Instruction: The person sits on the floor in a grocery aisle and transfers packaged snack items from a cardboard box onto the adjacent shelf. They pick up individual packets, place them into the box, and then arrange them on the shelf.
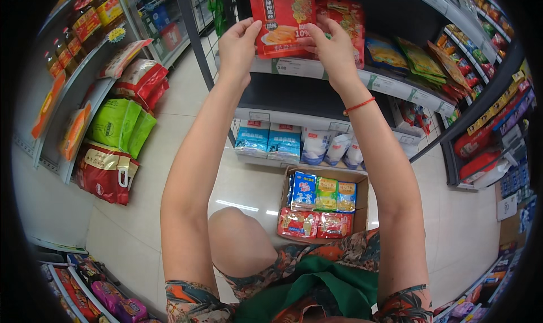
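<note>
Both arms reach up to a dark store shelf at the top of the head view. My left hand (pixel 238 45) pinches the left edge of a red food pouch (pixel 282 24) between thumb and fingers. My right hand (pixel 336 47), with a red cord on the wrist, is at the pouch's right edge, thumb on its front. A second red pouch (pixel 354 30) is just behind the right hand; whether that hand touches it I cannot tell. An open cardboard box (pixel 362 195) on the floor below holds blue, green and red pouches (pixel 298 223).
Blue and green pouches (pixel 420 60) lie on the shelf at right, above a rail with price tags (pixel 297 67). Blue-white bags (pixel 284 141) fill the bottom shelf. Large bags (pixel 114 123) and bottles (pixel 87 19) line the left rack. A dark shelf post (pixel 449 123) slants at right.
</note>
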Available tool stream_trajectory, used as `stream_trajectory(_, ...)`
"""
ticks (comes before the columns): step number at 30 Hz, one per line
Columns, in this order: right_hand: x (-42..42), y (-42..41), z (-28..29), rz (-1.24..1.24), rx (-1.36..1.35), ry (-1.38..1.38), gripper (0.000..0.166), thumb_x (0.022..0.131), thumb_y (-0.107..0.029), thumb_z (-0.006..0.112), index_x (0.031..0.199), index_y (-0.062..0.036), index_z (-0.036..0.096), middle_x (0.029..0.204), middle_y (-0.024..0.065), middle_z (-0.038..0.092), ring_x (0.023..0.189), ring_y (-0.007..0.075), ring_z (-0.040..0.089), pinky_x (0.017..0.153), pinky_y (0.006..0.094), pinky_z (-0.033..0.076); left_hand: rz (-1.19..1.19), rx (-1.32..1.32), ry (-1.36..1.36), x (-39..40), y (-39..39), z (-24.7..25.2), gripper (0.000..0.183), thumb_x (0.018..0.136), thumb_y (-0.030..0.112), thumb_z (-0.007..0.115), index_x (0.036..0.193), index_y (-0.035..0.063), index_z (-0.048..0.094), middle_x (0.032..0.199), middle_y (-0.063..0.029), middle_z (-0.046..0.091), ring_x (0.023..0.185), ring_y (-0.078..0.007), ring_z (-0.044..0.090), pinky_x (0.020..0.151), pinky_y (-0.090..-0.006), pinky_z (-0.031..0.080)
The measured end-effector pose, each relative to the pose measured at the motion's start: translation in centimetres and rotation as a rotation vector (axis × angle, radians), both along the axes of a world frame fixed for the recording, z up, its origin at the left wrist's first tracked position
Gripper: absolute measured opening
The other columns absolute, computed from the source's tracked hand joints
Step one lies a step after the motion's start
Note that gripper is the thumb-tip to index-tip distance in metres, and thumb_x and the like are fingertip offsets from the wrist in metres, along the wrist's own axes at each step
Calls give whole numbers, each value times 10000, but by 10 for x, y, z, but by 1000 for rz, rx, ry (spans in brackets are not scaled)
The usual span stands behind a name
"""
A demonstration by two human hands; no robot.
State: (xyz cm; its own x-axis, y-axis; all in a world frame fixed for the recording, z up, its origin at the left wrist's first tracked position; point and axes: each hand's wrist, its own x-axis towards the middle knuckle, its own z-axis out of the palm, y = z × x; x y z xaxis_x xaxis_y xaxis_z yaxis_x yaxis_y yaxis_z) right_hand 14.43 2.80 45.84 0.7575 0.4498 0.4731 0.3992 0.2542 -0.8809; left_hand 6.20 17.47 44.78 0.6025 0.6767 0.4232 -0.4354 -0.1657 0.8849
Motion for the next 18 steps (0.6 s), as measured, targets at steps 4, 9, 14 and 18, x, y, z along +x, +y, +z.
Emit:
stream_trajectory(4,1,-23,-5,2,-6,135,324,900,-237,559,1100,14,525,908,80,617,737,116,643,654,235,533,-48,-18,56,-18,-30,-14,226,885,199,581,1055,54,607,910,35,629,734,-15,510,633,-186,373)
stream_trajectory(9,-2,-70,-26,12,-86,235,256,889,-219,576,1028,-4,562,830,45,621,632,85,625,581,196,510,-142,-78,165,-41,-78,-45,227,865,194,611,1039,50,587,908,21,610,779,-38,534,637,-193,394)
stream_trajectory(14,4,-128,-63,45,-203,303,224,867,-225,608,963,-22,604,781,9,618,607,41,583,540,175,467,-298,-199,248,-52,-129,-89,166,865,186,618,957,57,570,860,2,613,734,-63,560,639,-210,445)
stream_trajectory(18,-1,-166,-91,31,-336,322,210,858,-218,621,944,-27,616,761,9,636,614,41,588,544,168,451,-369,-319,387,-64,-170,-120,175,876,194,605,948,46,546,867,-42,616,762,-92,588,669,-224,481)
